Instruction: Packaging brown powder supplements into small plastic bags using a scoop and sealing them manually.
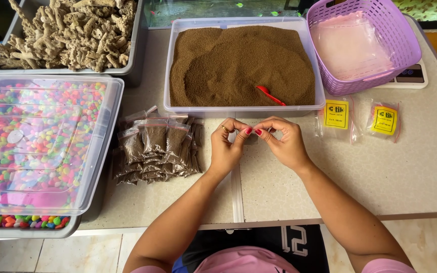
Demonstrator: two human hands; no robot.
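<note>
My left hand (227, 146) and my right hand (284, 141) meet over the table just in front of a clear tub (238, 108). Their fingertips pinch a small clear plastic bag (251, 135) between them; its contents are hidden by the fingers. The tub holds fine brown granules (228, 65), with a red scoop (270, 94) lying in them near the front. To the left of my left hand lies a pile of small filled bags (155, 146) of the same brown granules.
Two packs of empty bags with yellow labels (337, 117) (384, 120) lie to the right. A purple basket (365, 45) stands on a scale (410, 76). A lidded tub of coloured pebbles (41, 146) and a tray of coral pieces (67, 35) fill the left.
</note>
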